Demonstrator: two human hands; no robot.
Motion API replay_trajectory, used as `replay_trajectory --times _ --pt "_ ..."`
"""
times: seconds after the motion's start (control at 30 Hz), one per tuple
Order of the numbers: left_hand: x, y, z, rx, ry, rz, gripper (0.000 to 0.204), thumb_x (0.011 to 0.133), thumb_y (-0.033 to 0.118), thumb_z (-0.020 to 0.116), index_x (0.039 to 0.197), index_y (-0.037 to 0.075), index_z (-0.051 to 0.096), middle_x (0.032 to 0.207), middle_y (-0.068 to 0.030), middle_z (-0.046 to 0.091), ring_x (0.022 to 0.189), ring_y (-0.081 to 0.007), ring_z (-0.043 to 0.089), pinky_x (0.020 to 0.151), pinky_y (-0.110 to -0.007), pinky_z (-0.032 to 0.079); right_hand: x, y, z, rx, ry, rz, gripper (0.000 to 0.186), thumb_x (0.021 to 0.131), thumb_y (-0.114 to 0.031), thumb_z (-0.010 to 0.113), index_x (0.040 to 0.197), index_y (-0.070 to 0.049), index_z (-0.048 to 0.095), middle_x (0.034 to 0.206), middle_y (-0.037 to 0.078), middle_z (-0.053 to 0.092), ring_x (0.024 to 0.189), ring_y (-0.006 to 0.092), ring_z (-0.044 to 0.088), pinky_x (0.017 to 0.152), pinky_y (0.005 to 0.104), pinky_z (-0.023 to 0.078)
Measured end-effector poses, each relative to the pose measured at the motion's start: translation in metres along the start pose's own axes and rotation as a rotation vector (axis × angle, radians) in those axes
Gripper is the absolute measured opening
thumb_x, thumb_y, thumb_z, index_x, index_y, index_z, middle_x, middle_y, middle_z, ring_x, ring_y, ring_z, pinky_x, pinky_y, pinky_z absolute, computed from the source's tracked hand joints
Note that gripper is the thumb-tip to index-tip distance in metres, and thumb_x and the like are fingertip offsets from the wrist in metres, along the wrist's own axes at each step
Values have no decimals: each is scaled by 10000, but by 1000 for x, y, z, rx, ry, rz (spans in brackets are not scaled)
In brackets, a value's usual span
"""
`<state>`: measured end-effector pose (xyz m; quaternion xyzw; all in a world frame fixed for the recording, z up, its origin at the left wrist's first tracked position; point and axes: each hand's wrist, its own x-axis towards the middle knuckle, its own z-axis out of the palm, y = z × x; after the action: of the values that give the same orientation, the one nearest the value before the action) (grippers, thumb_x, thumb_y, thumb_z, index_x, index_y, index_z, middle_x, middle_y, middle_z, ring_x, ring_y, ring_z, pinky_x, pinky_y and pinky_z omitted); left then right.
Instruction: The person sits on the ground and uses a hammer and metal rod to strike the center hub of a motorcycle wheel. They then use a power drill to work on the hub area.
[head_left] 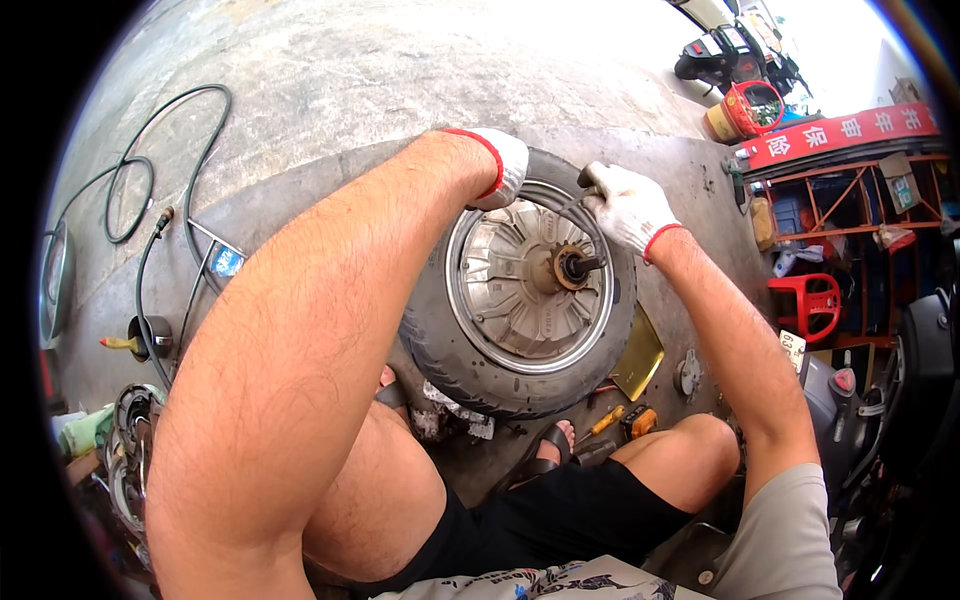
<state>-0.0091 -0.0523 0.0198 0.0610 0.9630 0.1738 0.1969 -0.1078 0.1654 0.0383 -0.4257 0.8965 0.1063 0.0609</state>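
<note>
A scooter wheel [536,290] with a black tyre [436,352] and a silver hub stands in front of me, its toothed sprocket [572,268] and dark axle facing me. My right hand [628,208], in a white knitted glove with a red cuff, is closed on a thin metal tyre lever [572,204] lying across the rim's upper right. At the top left of the tyre rests my left hand [502,168], gloved the same way. Its fingers are turned away and hidden, so its grip cannot be made out.
By my feet lie a yellow-handled screwdriver [606,420], an orange-and-black tool [640,421] and a gold-coloured sheet [640,354]. A black hose [208,150] coils at left. Red racks [830,205], a red plastic stool [806,306] and a parked scooter [850,395] stand at right.
</note>
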Motion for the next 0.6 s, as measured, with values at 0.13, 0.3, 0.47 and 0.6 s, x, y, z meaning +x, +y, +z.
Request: replay_trajectory --times 0.13,0.3,0.47,0.6 --pt "-2 3 -2 -43 -7 -15 226 855 121 610 1006 54 766 980 -213 732 888 -354 705 778 -434 546 1 2 1 -57 -8 -9 294 962 -327 581 1040 -47 621 971 216 703 979 405 666 867 481 519" --pt "-6 5 -4 -32 9 0 236 863 120 603 1023 55 763 1001 -210 733 897 -354 702 789 -434 545 5 -5 0 -49 -38 151 310 972 -336 563 1033 -39 623 967 227 705 979 407 671 871 477 524" --pt "-8 3 -5 -22 11 -10 239 870 133 602 1028 56 764 1007 -209 735 909 -357 704 802 -432 548 3 -1 -2 -125 16 -122 385 981 -387 540 1023 -24 664 1006 235 709 1012 397 674 899 467 524" --pt "-5 3 -4 -12 11 0 239 874 145 607 1027 53 764 1015 -211 735 923 -358 707 809 -430 550 7 -11 -8 -144 -142 113 406 979 -404 525 1081 -41 675 1037 231 711 1044 388 670 921 451 522"
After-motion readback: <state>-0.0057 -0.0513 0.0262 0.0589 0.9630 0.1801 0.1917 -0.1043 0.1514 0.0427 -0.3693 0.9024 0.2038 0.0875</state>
